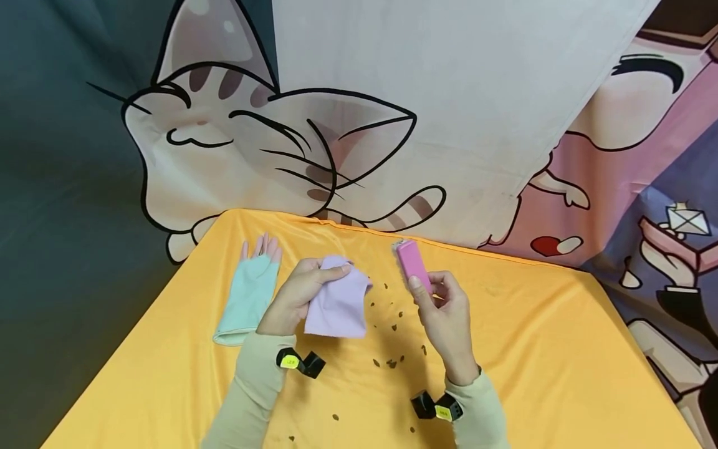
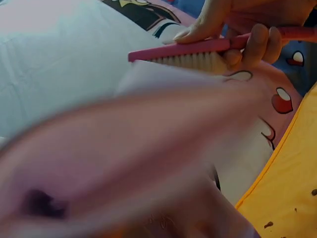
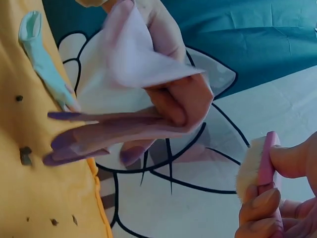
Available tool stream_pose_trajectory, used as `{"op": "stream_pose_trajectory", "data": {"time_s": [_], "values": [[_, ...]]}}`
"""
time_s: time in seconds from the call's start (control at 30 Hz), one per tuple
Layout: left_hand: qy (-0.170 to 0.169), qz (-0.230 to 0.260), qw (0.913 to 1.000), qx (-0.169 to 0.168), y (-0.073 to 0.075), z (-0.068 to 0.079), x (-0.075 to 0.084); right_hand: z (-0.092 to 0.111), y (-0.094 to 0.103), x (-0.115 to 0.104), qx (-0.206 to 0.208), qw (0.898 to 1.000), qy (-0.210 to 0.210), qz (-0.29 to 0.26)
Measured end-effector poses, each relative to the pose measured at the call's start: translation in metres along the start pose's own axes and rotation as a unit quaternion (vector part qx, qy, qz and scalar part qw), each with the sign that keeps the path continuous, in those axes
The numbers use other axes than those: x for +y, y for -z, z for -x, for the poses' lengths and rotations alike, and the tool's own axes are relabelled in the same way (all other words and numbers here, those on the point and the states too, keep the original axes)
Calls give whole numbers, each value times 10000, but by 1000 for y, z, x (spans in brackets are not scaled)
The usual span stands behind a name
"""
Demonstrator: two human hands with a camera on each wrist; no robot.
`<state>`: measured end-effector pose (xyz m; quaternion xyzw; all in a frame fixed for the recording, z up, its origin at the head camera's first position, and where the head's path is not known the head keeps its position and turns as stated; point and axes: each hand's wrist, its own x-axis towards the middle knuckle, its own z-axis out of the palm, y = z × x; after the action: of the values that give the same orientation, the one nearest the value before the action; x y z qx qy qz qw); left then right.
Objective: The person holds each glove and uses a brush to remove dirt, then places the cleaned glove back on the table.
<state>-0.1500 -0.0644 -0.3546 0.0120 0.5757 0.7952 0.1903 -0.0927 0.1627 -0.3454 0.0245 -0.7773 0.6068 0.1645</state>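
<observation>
My left hand (image 1: 297,290) grips a lilac glove (image 1: 339,312), the thumb lying over its upper part. In the right wrist view the glove (image 3: 131,62) is folded over, its purple-tipped fingers hanging out to the side. It blurs large across the left wrist view. My right hand (image 1: 451,321) holds a pink brush (image 1: 414,265) with pale bristles, thumb on its back. Those bristles face the glove, and in the head view a gap separates the two. Left of my left hand, a mint glove (image 1: 249,296) with pink fingers lies flat on the yellow cloth.
Several small dark flakes (image 1: 391,363) are scattered over the yellow cloth (image 1: 538,374) beneath and between my hands. Behind the table hangs a printed backdrop (image 1: 477,93) with a cartoon cat. Each wrist wears a small black camera (image 1: 311,365).
</observation>
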Motion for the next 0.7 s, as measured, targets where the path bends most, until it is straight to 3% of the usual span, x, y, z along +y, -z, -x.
{"op": "stream_pose_trajectory", "data": {"time_s": [0.17, 0.27, 0.4, 0.53, 0.7], "values": [[69, -171, 9981, 584, 5, -8, 2, -1, 9, 6, 118, 9995, -259, 146], [-11, -334, 9972, 668, 11, -15, 4, -3, 14, 9, 173, 9988, -423, 188], [29, -154, 9982, 581, 28, -25, 5, -10, 21, 10, 149, 9981, -489, 331], [162, 524, 9979, 349, 52, -30, -1, -19, 28, 14, 125, 9970, -509, 565], [307, 1099, 9934, 105, 72, -24, -11, -23, 44, 29, 196, 9912, -1077, 743]]}}
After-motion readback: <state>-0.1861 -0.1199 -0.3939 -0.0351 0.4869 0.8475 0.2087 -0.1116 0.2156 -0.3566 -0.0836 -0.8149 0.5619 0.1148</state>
